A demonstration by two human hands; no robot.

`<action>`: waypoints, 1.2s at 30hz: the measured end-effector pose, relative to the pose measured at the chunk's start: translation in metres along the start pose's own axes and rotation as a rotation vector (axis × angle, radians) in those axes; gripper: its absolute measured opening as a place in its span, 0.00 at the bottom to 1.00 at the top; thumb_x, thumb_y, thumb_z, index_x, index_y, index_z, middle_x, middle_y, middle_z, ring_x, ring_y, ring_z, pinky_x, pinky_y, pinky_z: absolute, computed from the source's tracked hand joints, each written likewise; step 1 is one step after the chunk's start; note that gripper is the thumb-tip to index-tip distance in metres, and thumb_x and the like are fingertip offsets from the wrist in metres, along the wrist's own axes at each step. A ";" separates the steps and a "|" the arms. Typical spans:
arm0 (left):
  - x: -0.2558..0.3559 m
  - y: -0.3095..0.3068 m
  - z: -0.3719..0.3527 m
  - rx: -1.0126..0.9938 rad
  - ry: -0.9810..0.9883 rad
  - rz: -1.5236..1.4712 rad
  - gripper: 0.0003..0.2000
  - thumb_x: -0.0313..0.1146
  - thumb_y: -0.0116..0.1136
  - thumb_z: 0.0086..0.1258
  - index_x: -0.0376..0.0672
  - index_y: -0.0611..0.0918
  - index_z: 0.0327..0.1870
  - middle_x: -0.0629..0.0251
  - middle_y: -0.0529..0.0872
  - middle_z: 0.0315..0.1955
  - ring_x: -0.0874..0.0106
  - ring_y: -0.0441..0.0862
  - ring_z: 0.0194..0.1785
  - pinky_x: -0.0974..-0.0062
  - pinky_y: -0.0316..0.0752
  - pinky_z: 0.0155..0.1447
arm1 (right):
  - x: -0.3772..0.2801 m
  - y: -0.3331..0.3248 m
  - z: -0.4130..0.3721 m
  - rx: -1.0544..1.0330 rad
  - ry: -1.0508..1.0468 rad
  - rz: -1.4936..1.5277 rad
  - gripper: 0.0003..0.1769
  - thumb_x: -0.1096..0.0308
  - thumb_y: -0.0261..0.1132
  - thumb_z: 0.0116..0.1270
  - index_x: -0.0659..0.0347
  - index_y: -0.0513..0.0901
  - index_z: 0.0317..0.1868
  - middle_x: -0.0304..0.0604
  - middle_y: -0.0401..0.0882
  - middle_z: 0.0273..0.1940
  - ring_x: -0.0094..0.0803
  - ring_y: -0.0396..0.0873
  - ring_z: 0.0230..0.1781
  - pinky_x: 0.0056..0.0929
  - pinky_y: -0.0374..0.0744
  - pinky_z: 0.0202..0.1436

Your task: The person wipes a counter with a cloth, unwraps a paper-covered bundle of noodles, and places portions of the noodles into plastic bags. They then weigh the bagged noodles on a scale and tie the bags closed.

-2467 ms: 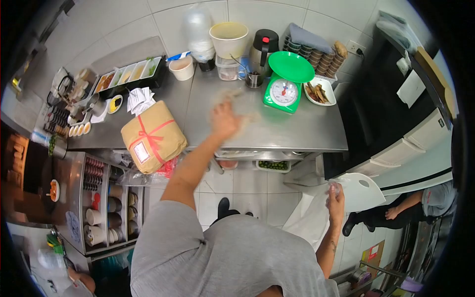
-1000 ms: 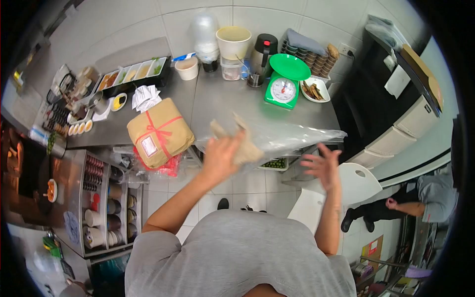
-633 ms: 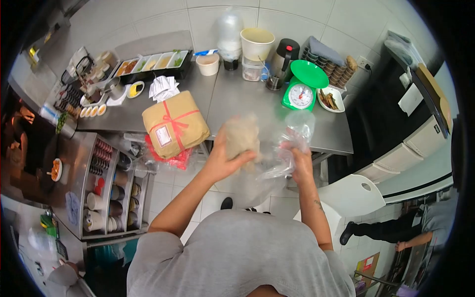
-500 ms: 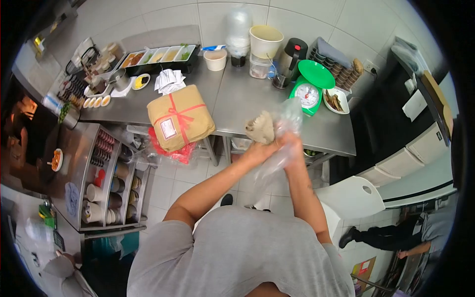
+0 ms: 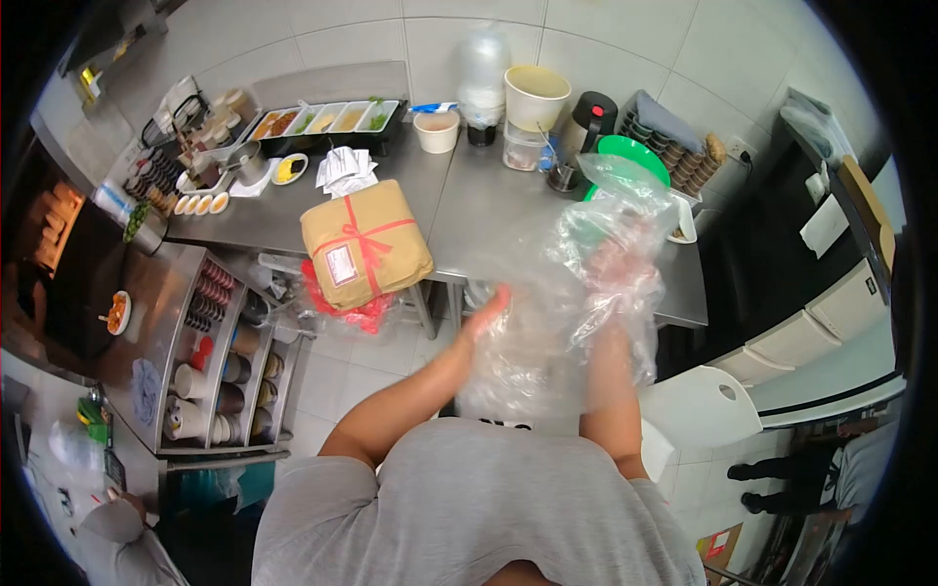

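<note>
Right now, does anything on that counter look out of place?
The brown parcel tied with red string sits askew, jutting past the front edge of the counter above a red bag. Nothing looks spilled.

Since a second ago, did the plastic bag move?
Yes. The clear plastic bag rose and now hides part of the green kitchen scale, fully visible before.

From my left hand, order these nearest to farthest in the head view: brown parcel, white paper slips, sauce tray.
1. brown parcel, counter's front edge, closest to left hand.
2. white paper slips, behind the parcel.
3. sauce tray, by the back wall.
</note>
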State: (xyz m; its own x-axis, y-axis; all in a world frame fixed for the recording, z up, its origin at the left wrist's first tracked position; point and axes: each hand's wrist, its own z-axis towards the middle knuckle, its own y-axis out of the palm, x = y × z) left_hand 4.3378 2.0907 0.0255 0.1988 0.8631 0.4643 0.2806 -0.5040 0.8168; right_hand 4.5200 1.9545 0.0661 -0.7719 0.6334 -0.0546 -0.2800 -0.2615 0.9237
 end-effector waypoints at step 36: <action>0.172 0.018 -0.106 0.437 0.528 0.962 0.32 0.51 0.63 0.57 0.31 0.71 0.53 0.56 0.78 0.40 0.68 0.78 0.38 0.74 0.74 0.42 | 0.141 0.058 0.045 0.147 0.148 -0.924 0.36 0.41 0.46 0.69 0.55 0.55 0.70 0.45 0.65 0.63 0.38 0.65 0.60 0.40 0.73 0.54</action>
State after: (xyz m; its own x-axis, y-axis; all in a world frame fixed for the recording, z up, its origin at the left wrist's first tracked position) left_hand 4.2772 2.2329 0.1567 0.1196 -0.0227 0.9926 0.5458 -0.8336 -0.0849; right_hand 4.4210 2.0612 0.1289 -0.3476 0.4424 -0.8267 -0.7498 0.3982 0.5284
